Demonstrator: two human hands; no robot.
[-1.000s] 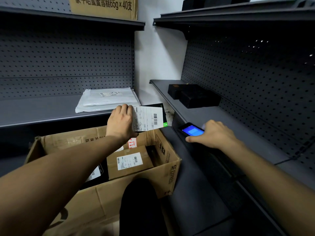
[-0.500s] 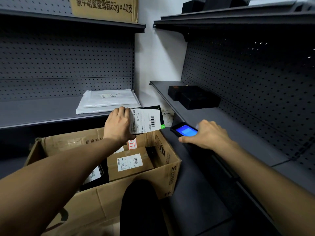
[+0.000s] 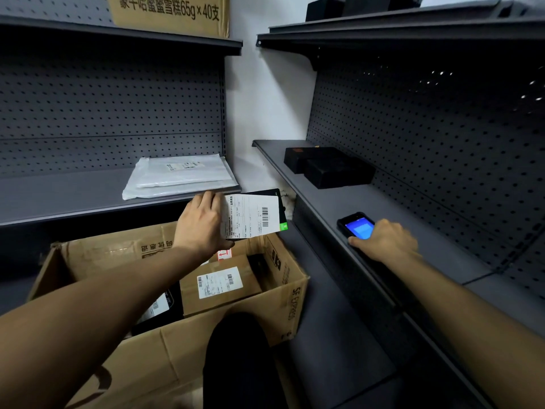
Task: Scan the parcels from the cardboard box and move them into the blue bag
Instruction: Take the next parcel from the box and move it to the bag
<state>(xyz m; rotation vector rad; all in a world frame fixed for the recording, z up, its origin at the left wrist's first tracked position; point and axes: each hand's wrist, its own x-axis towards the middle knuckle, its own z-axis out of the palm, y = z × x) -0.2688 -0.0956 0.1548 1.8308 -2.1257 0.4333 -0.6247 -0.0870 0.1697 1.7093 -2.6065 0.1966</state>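
Head view showed the left hand (image 3: 203, 222) gripping a flat black parcel (image 3: 256, 214) by its 9 o'clock end, above the far wall of the box (image 3: 230, 326). Its long axis ran 9 to 3, white label facing the camera, barcode toward 3. The right hand (image 3: 383, 242) was curled over the near end of the scanner (image 3: 358, 228) on the shelf (image 3: 413, 208), at 3 o'clock from the parcel and well apart, so that hand was nearer the barcode. No blue bag showed. The box read "SF EXPRESS"; a carton (image 3: 169, 13) at 12 read "65g×40支"; label print was too small to read
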